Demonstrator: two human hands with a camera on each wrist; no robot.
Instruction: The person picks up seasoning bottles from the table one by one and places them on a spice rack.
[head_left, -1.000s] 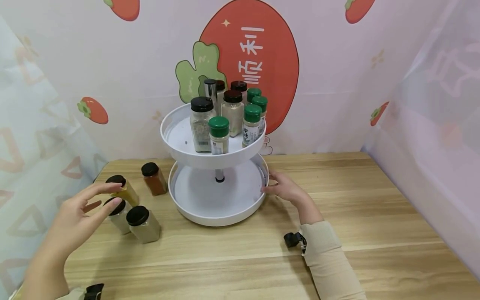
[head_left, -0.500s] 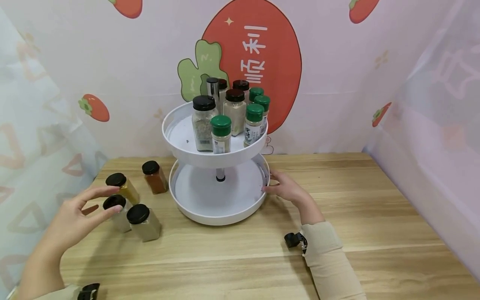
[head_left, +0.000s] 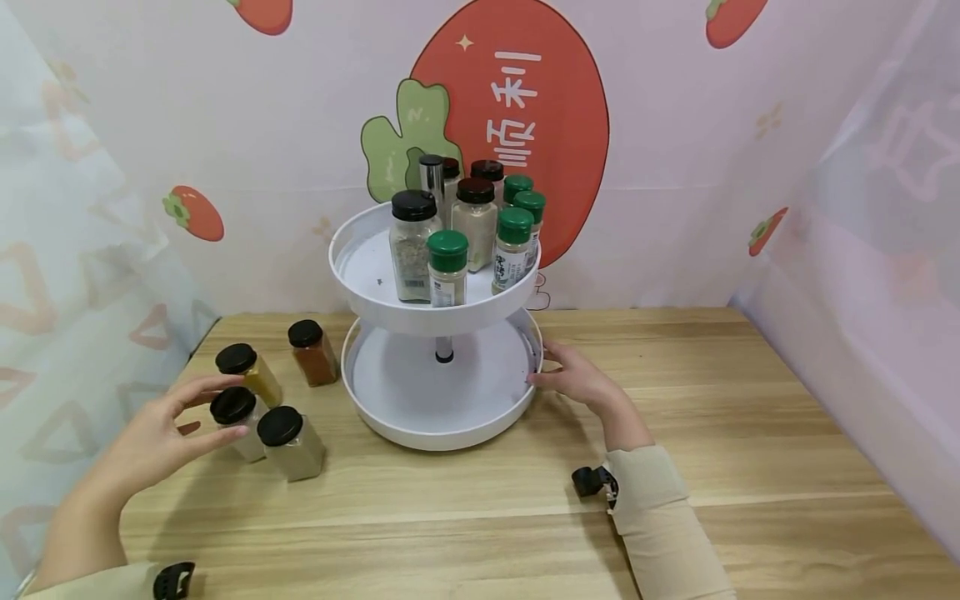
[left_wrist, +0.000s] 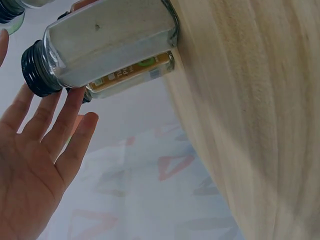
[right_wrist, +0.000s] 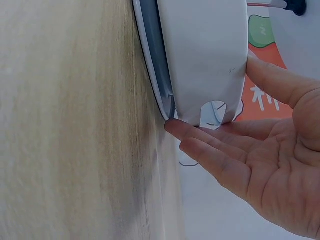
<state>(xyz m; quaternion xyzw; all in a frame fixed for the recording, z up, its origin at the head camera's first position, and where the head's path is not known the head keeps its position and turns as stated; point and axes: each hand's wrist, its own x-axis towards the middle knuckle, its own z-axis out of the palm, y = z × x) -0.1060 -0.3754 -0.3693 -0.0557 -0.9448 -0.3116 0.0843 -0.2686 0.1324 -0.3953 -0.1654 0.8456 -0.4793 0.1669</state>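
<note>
At the left of the head view, my left hand is spread beside a spice jar of whitish powder, thumb and fingers on either side of its black lid. In the left wrist view its fingers extend nearly straight, overlapping a jar's black lid. Around that jar stand a beige-filled jar, a yellow-filled jar and a red-brown one. My right hand holds the lower rim of a white two-tier turntable, thumb on top and fingers against the outer wall.
The upper tier bears several jars, among them a black-lidded jar and a green-capped shaker. A post rises from the lower tier's bare floor. Printed cloth walls enclose the wooden table.
My left hand has lowered slightly, with its thumb and fingers now beside the whitish jar's lid. The right hand stays at the turntable's rim. The head view has shifted slightly.
</note>
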